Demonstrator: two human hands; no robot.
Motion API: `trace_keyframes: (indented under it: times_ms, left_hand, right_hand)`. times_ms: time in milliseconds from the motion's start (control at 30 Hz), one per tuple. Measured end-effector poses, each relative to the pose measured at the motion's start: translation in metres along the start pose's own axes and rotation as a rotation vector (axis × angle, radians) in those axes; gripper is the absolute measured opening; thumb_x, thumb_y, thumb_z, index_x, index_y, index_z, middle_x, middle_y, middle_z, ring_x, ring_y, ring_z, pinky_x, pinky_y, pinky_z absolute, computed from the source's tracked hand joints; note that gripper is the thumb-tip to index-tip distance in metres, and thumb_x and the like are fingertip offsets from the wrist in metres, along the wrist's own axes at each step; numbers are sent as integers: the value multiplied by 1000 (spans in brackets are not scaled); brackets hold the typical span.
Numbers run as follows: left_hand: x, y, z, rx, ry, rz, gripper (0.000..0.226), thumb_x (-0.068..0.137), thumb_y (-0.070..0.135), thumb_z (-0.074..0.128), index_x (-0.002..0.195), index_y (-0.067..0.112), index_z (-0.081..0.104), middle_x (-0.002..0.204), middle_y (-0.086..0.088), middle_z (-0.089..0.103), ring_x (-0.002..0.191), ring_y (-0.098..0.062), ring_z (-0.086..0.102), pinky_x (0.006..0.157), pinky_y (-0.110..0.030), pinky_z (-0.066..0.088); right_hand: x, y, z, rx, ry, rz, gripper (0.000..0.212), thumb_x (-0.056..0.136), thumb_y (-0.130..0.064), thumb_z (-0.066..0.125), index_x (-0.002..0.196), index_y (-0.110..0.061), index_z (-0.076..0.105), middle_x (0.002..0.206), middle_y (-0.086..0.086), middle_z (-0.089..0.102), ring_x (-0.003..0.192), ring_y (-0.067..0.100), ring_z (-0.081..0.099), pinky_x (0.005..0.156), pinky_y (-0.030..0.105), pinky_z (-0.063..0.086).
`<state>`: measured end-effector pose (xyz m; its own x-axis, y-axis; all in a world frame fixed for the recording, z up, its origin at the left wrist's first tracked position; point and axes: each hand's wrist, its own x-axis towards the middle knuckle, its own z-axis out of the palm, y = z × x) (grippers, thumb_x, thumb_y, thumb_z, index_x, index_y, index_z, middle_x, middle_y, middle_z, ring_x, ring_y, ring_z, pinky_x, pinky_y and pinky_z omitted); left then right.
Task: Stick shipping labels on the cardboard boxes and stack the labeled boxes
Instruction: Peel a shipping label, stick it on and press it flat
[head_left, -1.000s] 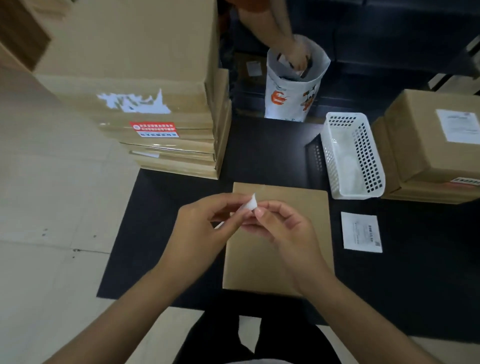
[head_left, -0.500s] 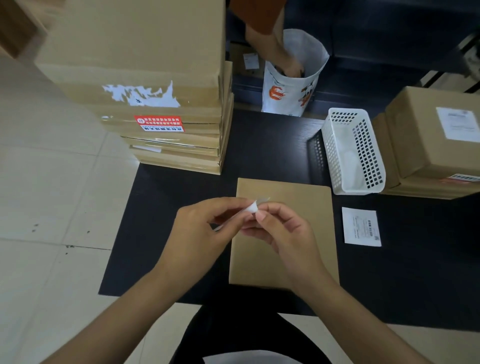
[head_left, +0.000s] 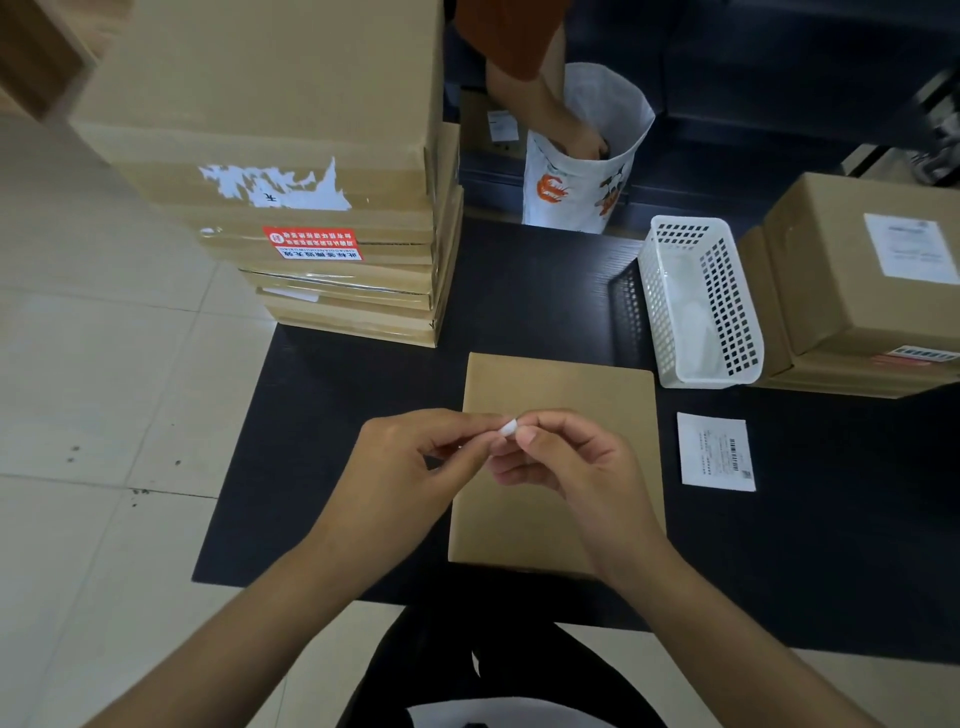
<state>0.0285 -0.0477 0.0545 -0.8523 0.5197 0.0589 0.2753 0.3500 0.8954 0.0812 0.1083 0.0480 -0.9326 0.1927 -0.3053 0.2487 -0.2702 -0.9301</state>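
Both hands meet above the flat cardboard box (head_left: 558, 467) that lies on the black worktop (head_left: 519, 291) near its front edge. The left hand (head_left: 410, 467) and the right hand (head_left: 566, 462) each pinch the same small white label (head_left: 508, 428) between thumb and fingertips, fingers curled around it; only a folded corner of the label shows between the fingertips, so whether backing paper is attached cannot be told. The label is held in the air over the far half of the box, apart from the box top. A second shipping label (head_left: 716, 451), printed with a barcode, lies flat on the worktop just right of the box, not touching it. A white perforated plastic basket (head_left: 698, 301) stands beyond that label, near the box's far right corner. At the right edge of the worktop sits a stack of boxes (head_left: 852, 291), the top 1 carrying a white label on its upper face. At the far left corner a taller stack of cardboard boxes (head_left: 311, 171) rises, with a torn white sticker and a red-and-white sticker on the sides facing the camera. Beyond the far edge of the worktop, another person's arm (head_left: 550, 104) reaches into a white printed bag (head_left: 587, 171) that stands upright. The floor to the left is pale tile (head_left: 104, 415).
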Motion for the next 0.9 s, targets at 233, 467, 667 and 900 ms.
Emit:
trace_keyframes:
  times_ms: [233, 467, 667, 900]
  left_hand:
    - [-2, 0, 6, 66, -56, 12, 30, 85, 36, 59, 114, 31, 65, 96, 15, 73, 87, 2, 67, 75, -16, 55]
    - [-6, 2, 10, 154, -110, 15, 30, 86, 36, 55, 109, 25, 71, 93, 14, 70, 88, 0, 63, 76, -12, 51]
    - [-11, 7, 17, 130, -7, -28, 27, 84, 12, 70, 109, 22, 68, 95, 13, 68, 91, 1, 62, 80, -12, 51]
    - [-12, 14, 17, 0, -15, -52, 13, 83, 18, 69, 97, 19, 70, 88, 14, 71, 85, 2, 66, 75, -10, 51]
  right_hand:
    - [-2, -3, -12, -48, -5, 56, 16, 89, 6, 56, 85, 1, 70, 75, 12, 74, 66, 22, 71, 62, 28, 58]
    - [-9, 2, -17, -96, -25, 37, 16, 90, 2, 58, 86, -5, 72, 77, 10, 75, 68, 20, 71, 63, 27, 57]
    - [-15, 2, -15, -147, -8, -22, 15, 89, -2, 61, 87, -9, 74, 77, 5, 74, 70, 15, 70, 67, 24, 56]
    - [-18, 4, -18, -274, -17, -105, 18, 87, -4, 64, 84, -18, 74, 80, 3, 74, 77, 19, 70, 75, 31, 59]
